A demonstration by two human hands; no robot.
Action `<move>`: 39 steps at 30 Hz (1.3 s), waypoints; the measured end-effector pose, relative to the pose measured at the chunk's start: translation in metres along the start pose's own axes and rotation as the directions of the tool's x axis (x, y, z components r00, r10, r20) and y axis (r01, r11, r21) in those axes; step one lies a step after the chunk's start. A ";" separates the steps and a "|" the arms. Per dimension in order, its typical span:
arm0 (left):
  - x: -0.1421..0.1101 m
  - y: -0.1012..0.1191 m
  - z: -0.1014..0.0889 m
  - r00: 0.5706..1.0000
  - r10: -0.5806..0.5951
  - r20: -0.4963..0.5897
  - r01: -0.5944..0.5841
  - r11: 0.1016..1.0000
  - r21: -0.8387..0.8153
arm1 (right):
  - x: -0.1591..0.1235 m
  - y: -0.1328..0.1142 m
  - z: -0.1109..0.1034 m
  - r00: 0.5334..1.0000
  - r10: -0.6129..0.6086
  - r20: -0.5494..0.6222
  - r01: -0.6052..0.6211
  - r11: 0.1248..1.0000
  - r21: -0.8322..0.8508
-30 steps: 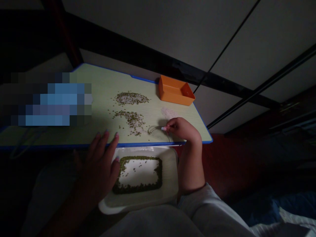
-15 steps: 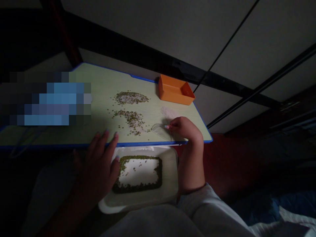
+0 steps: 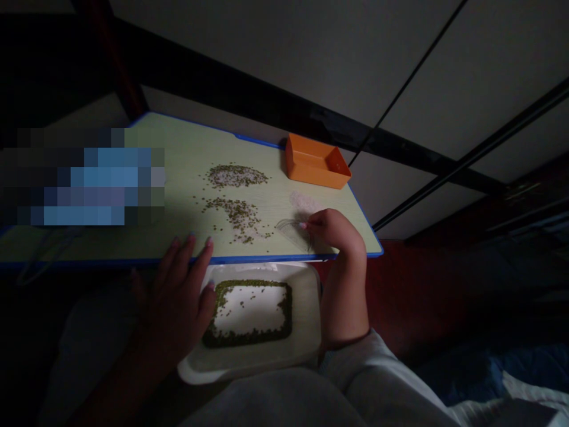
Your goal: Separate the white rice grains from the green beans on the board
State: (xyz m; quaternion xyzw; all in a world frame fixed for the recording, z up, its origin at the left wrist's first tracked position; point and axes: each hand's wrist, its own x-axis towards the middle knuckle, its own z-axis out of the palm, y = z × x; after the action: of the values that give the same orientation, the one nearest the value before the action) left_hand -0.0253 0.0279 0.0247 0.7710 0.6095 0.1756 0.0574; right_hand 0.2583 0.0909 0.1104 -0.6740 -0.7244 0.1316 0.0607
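My right hand (image 3: pixel 331 228) is closed in a pinch on the upper rim of a clear half-round sheet (image 3: pixel 291 233) that looks like a protractor. Its lower edge rests on or just over the table, right of a spread of green mung beans mixed with pale grains (image 3: pixel 242 219). Just beyond the hand lies a small heap of pale grains (image 3: pixel 304 200), perhaps rice. My left hand (image 3: pixel 178 302) is open, fingers spread, at the table's front edge, its thumb by the white tub (image 3: pixel 306 332). Mung beans (image 3: pixel 249 339) line the tub floor's edges.
A second mixed pile (image 3: pixel 235 176) of beans and pale grains lies farther back on the pale, blue-edged table (image 3: pixel 186 148). An orange box (image 3: pixel 311 169) stands at the back right corner. Cabinet panels rise behind. A pixelated patch covers the table's left part.
My right hand has drawn the clear protractor-like sheet slightly right and back, away from the near mixed spread. My left hand and the tub stay about where they were.
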 end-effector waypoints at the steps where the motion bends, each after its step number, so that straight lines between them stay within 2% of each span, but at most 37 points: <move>1: 0.000 0.000 0.000 1.000 0.001 0.000 -0.001 1.000 -0.001 | 0.000 0.001 0.000 1.000 0.027 -0.013 -0.027 1.000 -0.006; 4: 0.000 0.000 0.001 1.000 0.002 -0.005 -0.002 1.000 -0.001 | 0.001 0.005 0.000 0.987 0.142 -0.073 -0.144 0.989 -0.033; 8: -0.001 0.000 0.002 1.000 -0.001 -0.010 0.001 1.000 -0.001 | 0.003 0.009 0.000 0.948 0.268 -0.171 -0.282 0.957 -0.063; 13: -0.001 -0.001 0.001 1.000 0.001 -0.012 -0.001 1.000 -0.004 | 0.007 0.011 0.001 0.914 0.325 -0.244 -0.354 0.932 -0.084; 27: -0.001 0.001 -0.001 1.000 -0.009 0.007 0.009 1.000 -0.017 | 0.006 0.005 0.000 0.931 0.183 -0.317 -0.170 0.983 0.071; 32: 0.000 0.001 -0.001 1.000 -0.021 0.016 0.022 1.000 -0.016 | 0.006 0.003 0.001 0.960 0.144 -0.240 -0.122 0.987 0.107; 39: 0.000 0.004 -0.004 1.000 -0.024 0.020 0.024 1.000 -0.015 | 0.009 -0.001 0.004 0.992 0.009 -0.128 0.012 0.986 0.164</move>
State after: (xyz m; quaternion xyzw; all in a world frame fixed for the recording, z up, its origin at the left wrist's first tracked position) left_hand -0.0229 0.0264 0.0292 0.7649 0.6166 0.1721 0.0715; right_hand 0.2556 0.0998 0.1058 -0.6732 -0.7062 0.1471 0.1626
